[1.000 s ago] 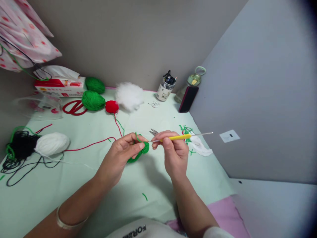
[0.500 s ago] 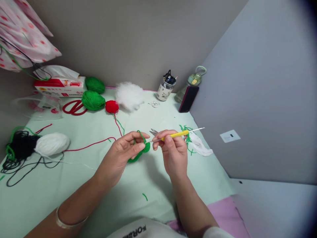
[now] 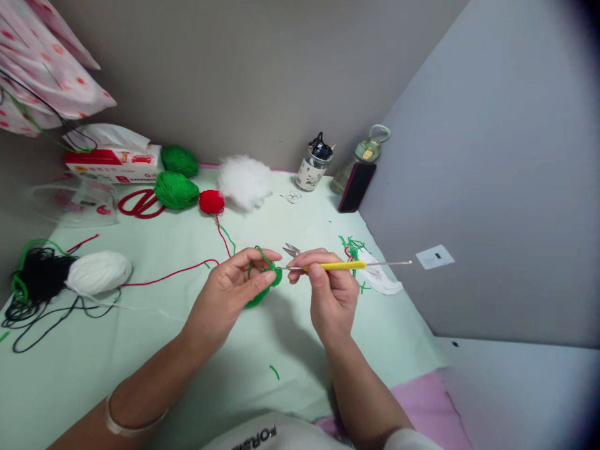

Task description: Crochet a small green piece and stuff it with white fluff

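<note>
My left hand [image 3: 225,294] pinches a small green crochet piece [image 3: 262,289] above the pale green table cover, with a loop of green yarn over its fingers. My right hand [image 3: 328,290] is closed on a crochet hook with a yellow handle [image 3: 335,265]. The hook lies almost level, and its metal tip touches the green piece. A green strand runs from the work back toward the yarn balls.
Small snips [image 3: 291,250] lie just behind my hands. Two green yarn balls [image 3: 177,189], a red ball [image 3: 212,201], white stuffing [image 3: 244,181], red scissors [image 3: 138,204], a tissue box [image 3: 112,164], white yarn [image 3: 98,272], black yarn [image 3: 40,275], a jar [image 3: 313,169], a phone [image 3: 356,186] and a bottle [image 3: 368,153] stand around.
My right hand tilted the hook's rear end up, then lowered it to nearly level. The tip stayed at the green piece. My left fingers shifted slightly on the work.
</note>
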The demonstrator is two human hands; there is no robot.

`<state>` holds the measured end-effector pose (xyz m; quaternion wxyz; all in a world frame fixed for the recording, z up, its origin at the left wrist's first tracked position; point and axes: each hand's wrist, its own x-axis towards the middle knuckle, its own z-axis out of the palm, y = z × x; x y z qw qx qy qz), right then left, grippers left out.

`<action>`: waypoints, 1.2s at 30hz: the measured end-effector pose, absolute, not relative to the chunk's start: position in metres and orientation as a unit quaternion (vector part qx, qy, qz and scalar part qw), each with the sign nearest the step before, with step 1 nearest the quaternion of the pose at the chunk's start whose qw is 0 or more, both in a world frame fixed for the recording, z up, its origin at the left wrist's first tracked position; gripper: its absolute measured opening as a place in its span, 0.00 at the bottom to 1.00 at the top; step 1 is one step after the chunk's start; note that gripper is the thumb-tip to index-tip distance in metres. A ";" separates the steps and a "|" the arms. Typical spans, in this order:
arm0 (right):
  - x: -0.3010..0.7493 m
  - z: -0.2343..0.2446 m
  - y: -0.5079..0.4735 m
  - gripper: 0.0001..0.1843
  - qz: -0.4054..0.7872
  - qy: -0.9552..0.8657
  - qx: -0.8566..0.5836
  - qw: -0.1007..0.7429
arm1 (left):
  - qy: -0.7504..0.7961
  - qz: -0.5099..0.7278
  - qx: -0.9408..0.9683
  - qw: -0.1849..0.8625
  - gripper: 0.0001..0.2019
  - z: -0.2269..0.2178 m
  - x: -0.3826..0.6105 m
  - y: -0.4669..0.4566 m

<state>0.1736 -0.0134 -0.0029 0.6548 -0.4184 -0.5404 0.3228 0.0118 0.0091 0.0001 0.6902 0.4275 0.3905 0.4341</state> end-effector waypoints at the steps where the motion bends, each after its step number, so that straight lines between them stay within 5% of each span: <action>1: 0.174 -0.003 -0.014 0.11 0.317 -0.543 -0.422 0.653 | 0.393 0.436 0.426 0.688 0.11 0.000 0.012 0.009; 18: 0.171 -0.006 -0.020 0.13 0.180 -0.625 -0.427 0.628 | 0.393 0.455 0.423 0.678 0.10 -0.004 0.016 0.007; 36: 0.170 -0.003 -0.015 0.12 0.269 -0.567 -0.396 0.670 | 0.363 0.444 0.387 0.723 0.07 0.000 0.015 0.011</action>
